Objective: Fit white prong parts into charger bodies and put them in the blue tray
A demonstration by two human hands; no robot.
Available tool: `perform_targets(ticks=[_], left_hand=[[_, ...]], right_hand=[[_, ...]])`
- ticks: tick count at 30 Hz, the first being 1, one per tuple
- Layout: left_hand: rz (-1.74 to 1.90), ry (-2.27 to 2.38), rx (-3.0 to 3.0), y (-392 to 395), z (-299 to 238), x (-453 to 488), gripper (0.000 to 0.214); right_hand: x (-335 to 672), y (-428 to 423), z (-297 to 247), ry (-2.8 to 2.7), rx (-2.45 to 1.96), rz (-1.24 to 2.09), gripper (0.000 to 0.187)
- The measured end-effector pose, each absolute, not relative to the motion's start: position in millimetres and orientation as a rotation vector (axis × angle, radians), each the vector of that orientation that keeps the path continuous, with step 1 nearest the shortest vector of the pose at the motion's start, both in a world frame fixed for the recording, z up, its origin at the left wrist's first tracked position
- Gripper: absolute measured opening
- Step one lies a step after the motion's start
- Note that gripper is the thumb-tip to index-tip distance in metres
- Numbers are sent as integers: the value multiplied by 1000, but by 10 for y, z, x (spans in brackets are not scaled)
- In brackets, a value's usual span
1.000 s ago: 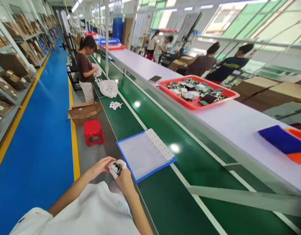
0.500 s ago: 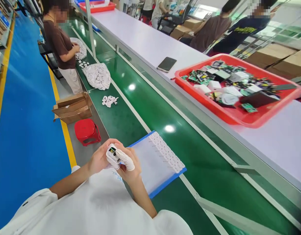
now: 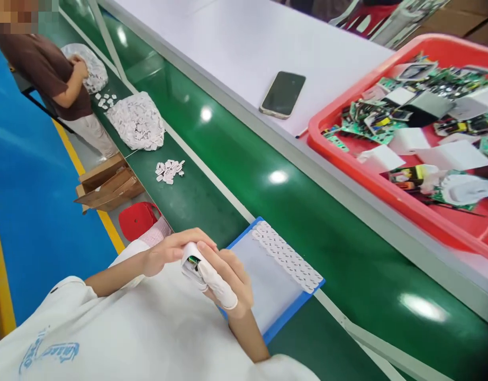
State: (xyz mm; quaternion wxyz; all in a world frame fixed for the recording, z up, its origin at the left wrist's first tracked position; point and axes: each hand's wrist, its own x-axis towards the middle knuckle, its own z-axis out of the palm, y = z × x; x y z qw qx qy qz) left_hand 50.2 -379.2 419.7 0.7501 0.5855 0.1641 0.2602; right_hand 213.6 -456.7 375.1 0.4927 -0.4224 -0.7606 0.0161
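Note:
A small white plastic housing (image 3: 189, 255), with a green circuit board showing in its open end, is held close to my chest. My right hand (image 3: 234, 280) is closed round its right side, white finger cots covering at least the thumb or a finger. From the other side my left hand (image 3: 164, 256) grips it, fingers reaching over its far side and thumb end against it. Partly behind my right hand lies a blue-edged board (image 3: 263, 280) with a pale sheet. Rows of small white pieces (image 3: 287, 256) line its far right side.
A red tray (image 3: 319, 127) of circuit boards and white housings sits on the white shelf beside a phone (image 3: 283, 94). Loose white pieces (image 3: 170, 171) and a full plastic bag (image 3: 136, 121) lie on the green bench. A red stool (image 3: 137, 219), cardboard box (image 3: 109, 188) and co-worker (image 3: 49, 79) are left.
My view has tilted down and closer to the shelf. Both hands still hold the housing, which has turned slightly, and my left fingers now stretch farther over it.

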Motion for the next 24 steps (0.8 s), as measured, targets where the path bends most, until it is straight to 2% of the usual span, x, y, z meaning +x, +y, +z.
perform_targets(ticks=[3, 5, 8, 11, 13, 14, 17, 20, 24], left_hand=[[242, 294, 1135, -3390, 3971, 286, 57], [149, 319, 1083, -3089, 3771, 107, 61], [57, 411, 1093, -2510, 3426, -105, 52], [-57, 441, 1078, -1782, 3017, -220, 43], [-110, 432, 1004, -1282, 2697, -305, 43], [-100, 442, 963, -1046, 2523, -371, 44], [65, 539, 896, -456, 1971, -693, 41], [309, 668, 818, -63, 1437, -1133, 33], [482, 843, 825, 208, 860, -1642, 22]], right_hand=[[1965, -4407, 3525, -1772, -1094, -56, 23], [1766, -4215, 3332, -1748, -1166, -62, 22], [1427, -3817, 2969, -1746, -1261, -38, 26], [1139, -3267, 2474, -1686, -1274, 133, 45], [1013, -2820, 2047, -1498, -1278, 332, 62], [968, -2585, 1807, -1386, -1313, 401, 65], [871, -1935, 1040, -1250, -1521, 408, 50], [772, -1552, 365, -1367, -1695, 355, 40], [666, -1515, -147, -1411, -1802, 252, 28]])
